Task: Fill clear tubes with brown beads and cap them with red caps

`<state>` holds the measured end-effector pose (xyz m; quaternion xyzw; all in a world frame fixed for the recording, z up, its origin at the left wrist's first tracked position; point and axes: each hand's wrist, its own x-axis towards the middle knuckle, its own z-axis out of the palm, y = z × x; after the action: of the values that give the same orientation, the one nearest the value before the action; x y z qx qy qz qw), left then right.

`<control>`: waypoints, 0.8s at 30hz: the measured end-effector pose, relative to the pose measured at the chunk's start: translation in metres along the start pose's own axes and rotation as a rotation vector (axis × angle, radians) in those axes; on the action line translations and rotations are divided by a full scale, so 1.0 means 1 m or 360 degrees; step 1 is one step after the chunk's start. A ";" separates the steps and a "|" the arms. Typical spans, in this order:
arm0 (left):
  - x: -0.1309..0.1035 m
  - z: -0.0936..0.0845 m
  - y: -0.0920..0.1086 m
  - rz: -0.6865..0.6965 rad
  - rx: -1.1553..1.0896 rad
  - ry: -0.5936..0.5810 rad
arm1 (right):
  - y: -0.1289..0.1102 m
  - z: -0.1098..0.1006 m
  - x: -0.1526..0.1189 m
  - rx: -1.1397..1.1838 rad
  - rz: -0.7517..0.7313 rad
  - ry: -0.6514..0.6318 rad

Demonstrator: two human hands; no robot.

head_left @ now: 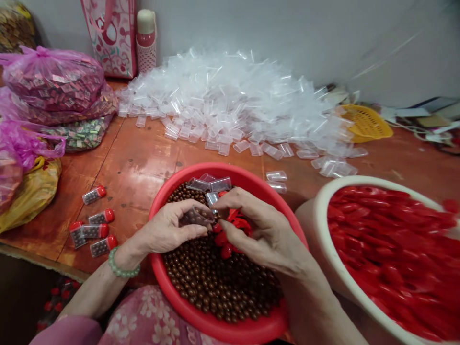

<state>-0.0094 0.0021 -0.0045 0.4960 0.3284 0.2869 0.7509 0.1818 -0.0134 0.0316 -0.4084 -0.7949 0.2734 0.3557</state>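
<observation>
Over a red basin [160,268] of brown balls [208,282], my left hand [172,225] grips a small clear container [196,216] filled with balls, its open end toward the right. Close to that end is my right hand [258,225], thumb and index finger curved toward each other; a small shiny clear piece [212,199] shows by the index fingertip, and I cannot make out whether it is held. Red caps [235,227] lie on the balls, partly behind my right hand. Empty clear containers [220,184] rest at the basin's far side.
Filled, red-capped containers [102,245] lie on the table [136,163] at left, near knotted plastic bags [53,81]. A heap of clear containers [230,96] spreads along the wall. At right stand a white tub [321,225] of red caps and a yellow basket [366,123].
</observation>
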 end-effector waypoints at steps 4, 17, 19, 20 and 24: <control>0.002 -0.002 -0.005 -0.0004 -0.0127 -0.0021 | 0.001 0.001 0.006 0.0028 0.0054 -0.0143; 0.008 -0.008 -0.010 -0.0007 -0.0185 -0.0028 | 0.013 0.006 0.011 0.0036 0.0040 -0.0235; 0.008 -0.009 -0.010 -0.0035 -0.0220 -0.0013 | 0.013 0.006 0.011 0.0064 0.0072 -0.0216; 0.008 -0.009 -0.009 -0.0041 -0.0254 -0.0007 | 0.013 0.005 0.009 0.0095 0.0109 -0.0190; 0.001 -0.007 0.000 0.0060 -0.0205 0.0092 | 0.018 -0.009 -0.007 0.0161 0.0350 0.0124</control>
<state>-0.0142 0.0066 -0.0063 0.4443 0.3213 0.3357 0.7659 0.2004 -0.0085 0.0217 -0.4851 -0.7160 0.3343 0.3744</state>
